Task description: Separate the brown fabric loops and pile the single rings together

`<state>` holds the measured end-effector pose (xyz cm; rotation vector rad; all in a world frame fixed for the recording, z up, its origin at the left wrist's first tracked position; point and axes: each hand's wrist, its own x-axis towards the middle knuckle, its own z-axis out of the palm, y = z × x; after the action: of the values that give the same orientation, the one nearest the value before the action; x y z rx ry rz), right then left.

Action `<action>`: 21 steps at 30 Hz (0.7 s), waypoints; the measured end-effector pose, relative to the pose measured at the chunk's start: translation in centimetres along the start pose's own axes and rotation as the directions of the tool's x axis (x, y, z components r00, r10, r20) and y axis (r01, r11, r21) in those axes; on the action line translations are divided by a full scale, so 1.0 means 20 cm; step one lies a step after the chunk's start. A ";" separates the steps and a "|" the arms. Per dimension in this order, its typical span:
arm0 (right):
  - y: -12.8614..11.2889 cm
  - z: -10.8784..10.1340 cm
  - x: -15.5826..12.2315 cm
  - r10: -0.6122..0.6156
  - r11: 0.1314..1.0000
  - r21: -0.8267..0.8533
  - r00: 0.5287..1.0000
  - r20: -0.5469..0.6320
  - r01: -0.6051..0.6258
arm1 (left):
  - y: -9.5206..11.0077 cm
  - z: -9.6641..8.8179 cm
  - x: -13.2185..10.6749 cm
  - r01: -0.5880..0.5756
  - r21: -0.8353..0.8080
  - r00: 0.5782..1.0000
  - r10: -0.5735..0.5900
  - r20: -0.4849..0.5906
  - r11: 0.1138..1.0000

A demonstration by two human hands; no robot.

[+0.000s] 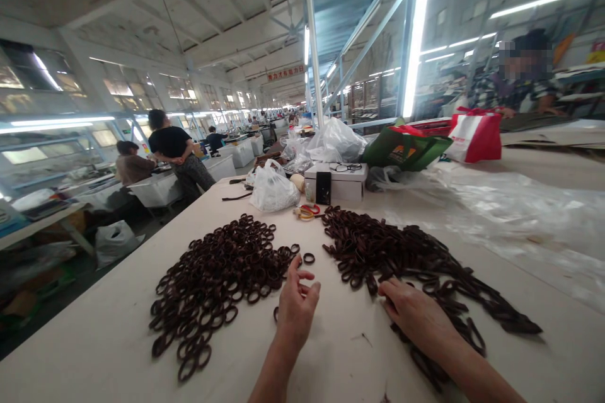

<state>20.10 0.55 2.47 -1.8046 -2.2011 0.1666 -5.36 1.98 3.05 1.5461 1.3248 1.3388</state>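
My left hand (299, 299) is raised over the table with its fingers apart and nothing in them. It is at the right edge of a heap of round dark brown rings (222, 264); a single ring (309, 258) lies just beyond its fingertips. My right hand (409, 308) reaches to the near edge of a second heap, made of flatter, longer dark brown loops (392, 242). Its fingers are bent together beside a loop (372, 284); what they hold, if anything, is hidden. More flat loops lie under and beside the right wrist.
Scissors (308, 211) with red and yellow handles lie behind the heaps. A white box (347, 181) carries glasses, with a black phone-like object (323, 187) against it. Plastic bags (270, 186), a green bag (401, 148) and a red-white bag (476, 133) stand farther back. Other people work beyond.
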 end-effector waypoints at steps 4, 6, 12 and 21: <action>0.01 -0.01 0.01 -0.020 0.995 0.098 0.996 -0.083 0.029 | 0.01 0.04 -0.03 0.014 0.006 0.996 -0.014 0.092 1.000; -0.01 -0.02 0.01 -0.029 0.960 0.275 0.992 -0.120 0.061 | 0.02 0.06 -0.05 0.058 -0.020 0.984 -0.054 0.170 0.998; -0.17 -0.04 0.00 -0.018 0.484 0.875 0.999 0.036 -0.023 | 0.04 0.18 -0.12 0.363 -0.145 0.824 -0.244 0.512 0.921; -0.21 -0.03 -0.03 -0.014 0.367 0.929 0.998 0.066 -0.056 | 0.07 0.18 -0.12 0.496 -0.285 0.790 -0.290 0.540 0.820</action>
<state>16.42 -0.92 4.16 -1.0990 -1.4729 1.2351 -1.32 -0.31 2.93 1.1090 0.9090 0.8186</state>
